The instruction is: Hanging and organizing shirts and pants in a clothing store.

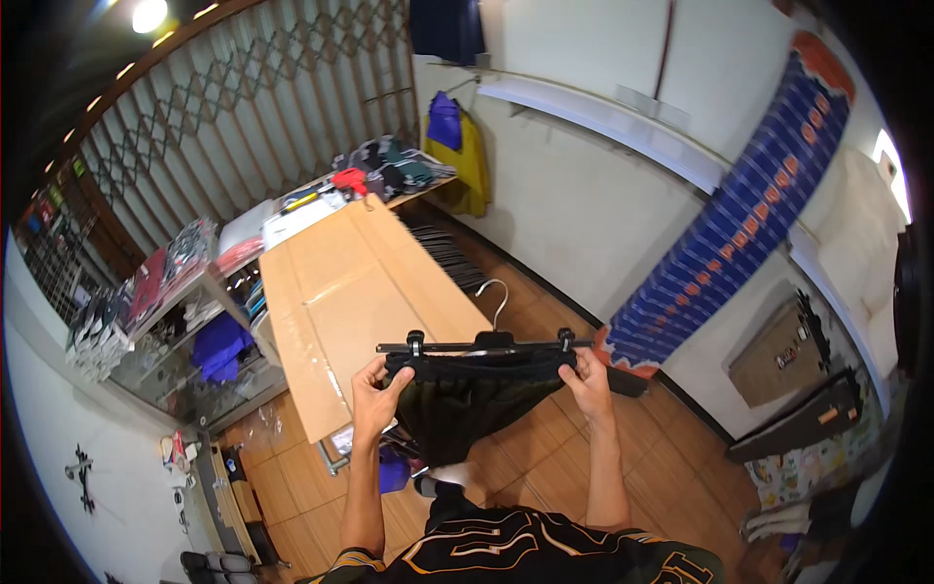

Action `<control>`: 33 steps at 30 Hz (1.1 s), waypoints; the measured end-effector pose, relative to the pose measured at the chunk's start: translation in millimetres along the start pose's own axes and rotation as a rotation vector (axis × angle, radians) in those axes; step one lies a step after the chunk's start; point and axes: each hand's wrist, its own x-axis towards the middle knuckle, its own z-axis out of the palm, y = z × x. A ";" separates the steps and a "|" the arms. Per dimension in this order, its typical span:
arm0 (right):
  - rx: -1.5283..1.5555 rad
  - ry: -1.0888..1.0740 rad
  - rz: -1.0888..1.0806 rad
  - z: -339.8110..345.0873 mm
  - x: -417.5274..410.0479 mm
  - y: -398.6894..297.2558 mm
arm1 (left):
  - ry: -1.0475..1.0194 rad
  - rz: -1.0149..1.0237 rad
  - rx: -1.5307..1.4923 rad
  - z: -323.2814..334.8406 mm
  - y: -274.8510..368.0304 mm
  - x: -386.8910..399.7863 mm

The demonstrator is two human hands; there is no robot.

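Observation:
A dark garment with a gathered elastic waistband (pixel 474 405) hangs before me from a black clip hanger (pixel 496 342) with a silver metal hook (pixel 503 292). Black clips hold its waistband near both ends. My left hand (pixel 378 394) pinches the waistband's left end, thumb on the near side. At the other end my right hand (pixel 589 383) grips the waistband the same way, just below the right clip. The waistband is stretched between my hands. Behind the hanger lies a cardboard sheet (pixel 365 277) on a table. The garment's lower part hangs toward my legs.
Folded clothes (pixel 394 168) and a red object (pixel 350 181) lie at the table's far end. A glass display case (pixel 175 343) with packed garments stands left. Dark hangers (pixel 445 255) line up beside the table. A blue banner (pixel 730 212) and hung trousers (pixel 777 350) are at right.

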 end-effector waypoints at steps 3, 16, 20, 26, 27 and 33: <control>0.007 0.108 0.027 -54.0 -58.6 -17.1 | -0.117 0.040 0.027 49.2 -4.2 -24.0; -0.100 0.698 -0.045 -193.4 -253.6 -107.5 | -0.642 -0.154 -0.143 279.7 -21.5 -80.1; -0.146 0.945 -0.060 -214.3 -285.0 -131.3 | -0.788 -0.179 -0.212 349.2 -32.5 -91.3; -0.208 1.220 -0.167 -262.2 -335.8 -146.9 | -1.030 -0.173 -0.186 460.7 -59.0 -111.1; -0.220 1.255 -0.178 -271.0 -344.3 -150.9 | -1.074 -0.147 -0.165 481.3 -73.3 -111.2; -0.334 1.462 -0.225 -319.3 -374.8 -176.2 | -1.314 -0.140 -0.272 598.9 -59.1 -142.0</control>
